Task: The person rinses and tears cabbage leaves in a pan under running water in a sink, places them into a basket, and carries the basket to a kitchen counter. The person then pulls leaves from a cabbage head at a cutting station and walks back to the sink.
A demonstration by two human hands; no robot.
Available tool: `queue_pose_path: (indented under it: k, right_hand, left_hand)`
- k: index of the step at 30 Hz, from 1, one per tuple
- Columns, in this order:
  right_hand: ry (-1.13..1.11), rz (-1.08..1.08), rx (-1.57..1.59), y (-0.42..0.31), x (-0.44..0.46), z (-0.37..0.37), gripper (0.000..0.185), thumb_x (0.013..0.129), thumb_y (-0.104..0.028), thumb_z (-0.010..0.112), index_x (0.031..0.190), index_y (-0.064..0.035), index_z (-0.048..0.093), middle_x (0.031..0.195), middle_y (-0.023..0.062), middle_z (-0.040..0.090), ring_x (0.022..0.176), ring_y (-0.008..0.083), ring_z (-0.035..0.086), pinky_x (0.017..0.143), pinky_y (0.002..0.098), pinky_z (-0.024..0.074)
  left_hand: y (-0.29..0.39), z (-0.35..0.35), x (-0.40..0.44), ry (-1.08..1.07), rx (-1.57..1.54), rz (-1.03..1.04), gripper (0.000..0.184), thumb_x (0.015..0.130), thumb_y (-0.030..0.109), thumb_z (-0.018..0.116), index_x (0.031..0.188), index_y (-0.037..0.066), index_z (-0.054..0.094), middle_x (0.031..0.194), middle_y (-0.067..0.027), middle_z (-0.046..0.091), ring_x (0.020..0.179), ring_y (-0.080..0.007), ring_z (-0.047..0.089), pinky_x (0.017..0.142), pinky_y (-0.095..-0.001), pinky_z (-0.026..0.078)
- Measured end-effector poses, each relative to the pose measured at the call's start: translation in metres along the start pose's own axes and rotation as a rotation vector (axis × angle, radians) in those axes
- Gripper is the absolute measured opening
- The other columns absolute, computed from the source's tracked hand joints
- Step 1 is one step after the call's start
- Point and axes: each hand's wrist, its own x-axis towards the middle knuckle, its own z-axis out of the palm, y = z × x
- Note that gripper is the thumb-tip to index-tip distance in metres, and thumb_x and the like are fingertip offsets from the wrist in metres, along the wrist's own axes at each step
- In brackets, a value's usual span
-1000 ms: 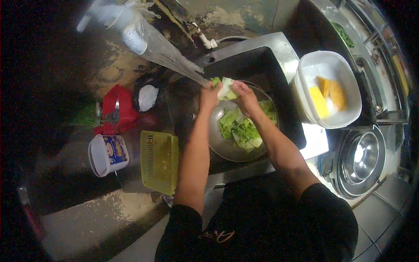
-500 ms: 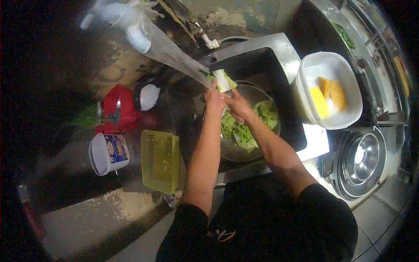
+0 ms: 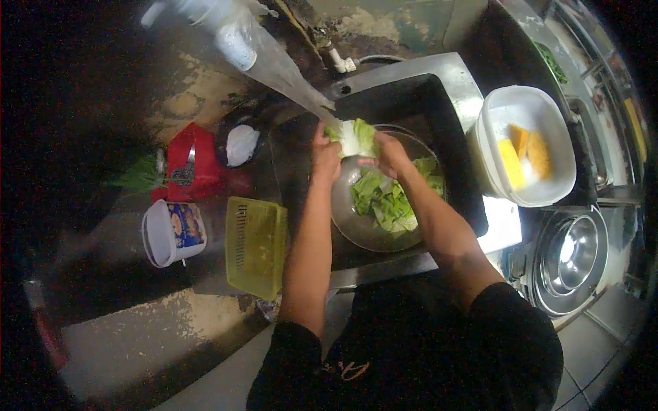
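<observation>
Above the sink (image 3: 449,77), both hands (image 3: 327,159) (image 3: 393,157) hold a leaf (image 3: 352,139), the tub label (image 3: 187,227) unreadable.

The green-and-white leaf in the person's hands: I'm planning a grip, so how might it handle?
The green-and-white leaf is probably floppy at its thin green edges and stiffer along its broad white rib, which might crack. It may also be slippery, being held near the lower end of the translucent plastic sleeve.

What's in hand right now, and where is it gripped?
A leaf, gripped at opposite side edges: one by the left hand, the other by the right hand.
</observation>
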Motion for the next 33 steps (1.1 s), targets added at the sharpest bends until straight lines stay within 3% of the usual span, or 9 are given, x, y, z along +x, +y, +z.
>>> queue_pose_path:
  k: [7,12,15,20,23,26,30,32,33]
  right_hand:
    - [0.105,-0.09,-0.364,0.002,-0.003,-0.023,0.033,0.087,-0.032,0.053,0.107,-0.0065,0.054,0.102,0.0061,0.059,0.085,0.0192,0.06,0.061,0.0342,0.0563]
    - [0.201,-0.057,-0.172,-0.007,-0.01,-0.02,0.037,0.089,-0.036,0.05,0.108,-0.0052,0.055,0.1,0.0081,0.06,0.085,0.0204,0.06,0.062,0.0347,0.0559]
    - [0.37,-0.049,-0.075,-0.011,-0.012,-0.003,0.032,0.089,-0.026,0.048,0.114,-0.0062,0.054,0.104,0.0099,0.059,0.086,0.0217,0.06,0.064,0.0326,0.0551]
    - [-0.023,-0.234,-0.71,0.011,0.025,0.007,0.035,0.083,-0.007,0.047,0.117,-0.0055,0.052,0.106,0.0077,0.056,0.089,0.0164,0.056,0.068,0.0303,0.0499]
    - [-0.102,-0.313,-0.78,0.023,0.055,0.014,0.027,0.082,-0.006,0.054,0.109,-0.0017,0.056,0.095,0.0032,0.06,0.076,0.0111,0.058,0.064,0.0252,0.049]
    - [-0.028,-0.272,-0.976,0.006,0.045,0.018,0.024,0.08,-0.019,0.06,0.1,-0.0049,0.062,0.091,0.0055,0.065,0.075,0.0154,0.058,0.067,0.0305,0.0475]
    - [0.178,-0.194,-0.522,-0.009,0.027,-0.019,0.039,0.084,-0.037,0.052,0.106,-0.005,0.06,0.092,0.0119,0.064,0.074,0.0195,0.061,0.068,0.0345,0.0485]
    - [0.184,-0.456,-1.427,0.034,0.04,-0.087,0.038,0.085,-0.036,0.05,0.105,-0.0041,0.059,0.094,0.015,0.061,0.086,0.0266,0.059,0.075,0.038,0.0467]
    - [0.004,-0.311,-1.788,0.064,0.043,-0.142,0.041,0.085,-0.038,0.05,0.106,-0.0035,0.058,0.094,0.019,0.06,0.087,0.0299,0.058,0.076,0.0397,0.0461]
  left_hand:
    - [-0.002,-0.003,-0.005,0.024,-0.201,-0.158,0.07,0.07,-0.013,0.046,0.135,0.006,0.027,0.117,-0.0101,0.05,0.104,-0.0226,0.052,0.089,-0.0326,0.042]
    - [-0.01,0.007,0.005,-0.024,0.118,-0.075,0.056,0.075,-0.008,0.048,0.129,0.004,0.038,0.108,-0.0085,0.056,0.096,-0.018,0.054,0.083,-0.0285,0.043]
    - [0.001,-0.001,0.011,0.061,0.184,0.01,0.044,0.075,-0.007,0.047,0.118,0.001,0.05,0.098,-0.0079,0.06,0.087,-0.0154,0.056,0.077,-0.0268,0.044]
    - [0.011,-0.061,0.008,0.302,1.054,0.25,0.026,0.08,0.012,0.057,0.102,-0.001,0.059,0.09,-0.0122,0.064,0.077,-0.023,0.061,0.073,-0.0324,0.047]
    - [0.001,-0.06,-0.011,0.267,0.973,0.263,0.035,0.073,0.027,0.069,0.095,0.0,0.064,0.084,-0.013,0.066,0.079,-0.0209,0.062,0.074,-0.0327,0.046]
    - [0.016,-0.039,-0.015,0.057,0.857,-0.054,0.039,0.071,0.027,0.071,0.099,0.0,0.062,0.086,-0.0121,0.066,0.079,-0.0194,0.061,0.074,-0.0339,0.046]
    - [0.017,0.013,-0.01,0.083,1.22,0.055,0.033,0.079,0.031,0.059,0.095,0.003,0.063,0.088,-0.0184,0.064,0.083,-0.0328,0.061,0.073,-0.0392,0.045]
    - [-0.008,0.013,0.002,0.054,1.211,0.233,0.034,0.08,0.033,0.056,0.095,0.003,0.063,0.088,-0.0201,0.062,0.084,-0.0364,0.059,0.073,-0.0408,0.045]
    - [-0.015,0.011,0.005,0.036,1.207,0.322,0.035,0.081,0.034,0.054,0.095,0.004,0.063,0.087,-0.021,0.062,0.085,-0.0382,0.058,0.073,-0.0416,0.045]
